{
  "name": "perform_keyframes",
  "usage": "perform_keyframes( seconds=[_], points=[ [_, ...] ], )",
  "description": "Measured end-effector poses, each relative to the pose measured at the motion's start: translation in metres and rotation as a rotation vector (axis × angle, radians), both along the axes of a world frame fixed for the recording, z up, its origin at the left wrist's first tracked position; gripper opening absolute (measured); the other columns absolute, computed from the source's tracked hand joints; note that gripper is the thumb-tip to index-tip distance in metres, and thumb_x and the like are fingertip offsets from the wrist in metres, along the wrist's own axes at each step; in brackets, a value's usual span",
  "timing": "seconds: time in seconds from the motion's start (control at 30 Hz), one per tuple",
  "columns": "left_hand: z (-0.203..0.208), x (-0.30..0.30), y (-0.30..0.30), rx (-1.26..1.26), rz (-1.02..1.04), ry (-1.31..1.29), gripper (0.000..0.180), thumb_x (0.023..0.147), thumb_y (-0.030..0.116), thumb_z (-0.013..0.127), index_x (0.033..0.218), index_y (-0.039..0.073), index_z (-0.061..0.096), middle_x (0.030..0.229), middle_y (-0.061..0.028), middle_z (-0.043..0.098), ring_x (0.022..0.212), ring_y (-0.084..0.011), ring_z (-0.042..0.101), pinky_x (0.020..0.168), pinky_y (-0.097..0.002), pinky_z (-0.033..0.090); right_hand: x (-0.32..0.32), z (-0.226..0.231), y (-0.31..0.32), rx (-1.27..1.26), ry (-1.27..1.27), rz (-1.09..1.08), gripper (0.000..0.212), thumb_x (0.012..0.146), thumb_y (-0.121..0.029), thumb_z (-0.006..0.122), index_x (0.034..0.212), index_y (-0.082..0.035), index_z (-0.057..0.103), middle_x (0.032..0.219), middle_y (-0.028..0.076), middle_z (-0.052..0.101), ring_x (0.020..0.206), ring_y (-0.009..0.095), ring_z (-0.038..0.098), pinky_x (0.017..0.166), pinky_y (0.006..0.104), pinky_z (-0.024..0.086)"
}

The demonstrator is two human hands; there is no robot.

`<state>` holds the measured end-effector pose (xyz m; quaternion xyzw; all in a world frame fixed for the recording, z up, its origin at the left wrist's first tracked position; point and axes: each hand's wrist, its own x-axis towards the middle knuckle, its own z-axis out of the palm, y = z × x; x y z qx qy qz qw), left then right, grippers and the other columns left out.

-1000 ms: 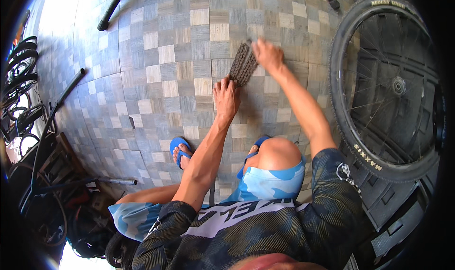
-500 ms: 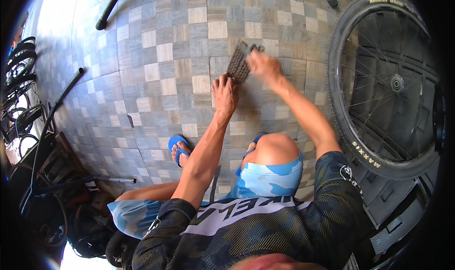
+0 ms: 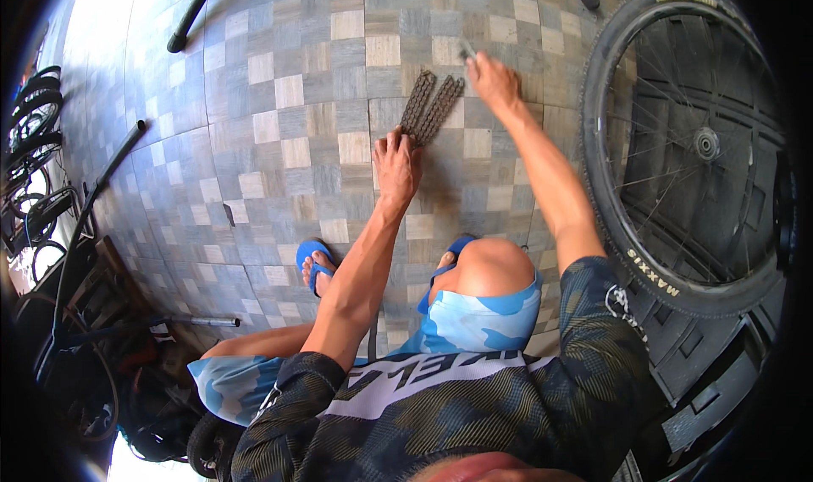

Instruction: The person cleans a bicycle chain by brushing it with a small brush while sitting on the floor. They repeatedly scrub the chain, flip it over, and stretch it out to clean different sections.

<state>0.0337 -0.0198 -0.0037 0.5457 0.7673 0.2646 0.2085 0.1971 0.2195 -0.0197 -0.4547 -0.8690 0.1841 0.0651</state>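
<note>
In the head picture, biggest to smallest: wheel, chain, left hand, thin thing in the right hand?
1. Wheel
2. Chain and left hand: too alike to rank
3. Thin thing in right hand, partly hidden

Head camera: the left one of the pair you wear
Floor (image 3: 279, 194): you look down onto it, farther off
Shirt (image 3: 474, 406): nearest your lens, along the lower edge
</note>
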Motion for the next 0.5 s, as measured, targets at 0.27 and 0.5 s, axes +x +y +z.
perform_keyframes(
  seconds=[0.27, 0.5],
  points=[
    [-0.003, -0.007, -0.005, -0.001, 0.008, 0.012, 0.029, 0.087, 0.015, 0.075, 0.114, 0.007, 0.066, 0.139, -0.0127, 0.056, 0.118, -0.0394, 0.051, 0.101, -0.051, 0.043, -0.019, 0.002, -0.048, -0.111, -0.018, 0.101, 0.043, 0.114, -0.044, 0.038, 0.091, -0.01, 0.052, 0.059, 0.001, 0.045, 0.042, 0.01, 0.039, 0.031, 0.0259, 0.035],
    [-0.01, -0.009, -0.011, -0.04, 0.024, 0.02, 0.032, 0.087, 0.014, 0.076, 0.117, 0.007, 0.066, 0.137, -0.0131, 0.056, 0.118, -0.0394, 0.051, 0.101, -0.051, 0.043, -0.044, 0.019, -0.103, -0.077, -0.092, 0.295, 0.039, 0.114, -0.042, 0.037, 0.096, -0.012, 0.053, 0.061, 0.0, 0.048, 0.042, 0.012, 0.04, 0.032, 0.0282, 0.037]
  ],
)
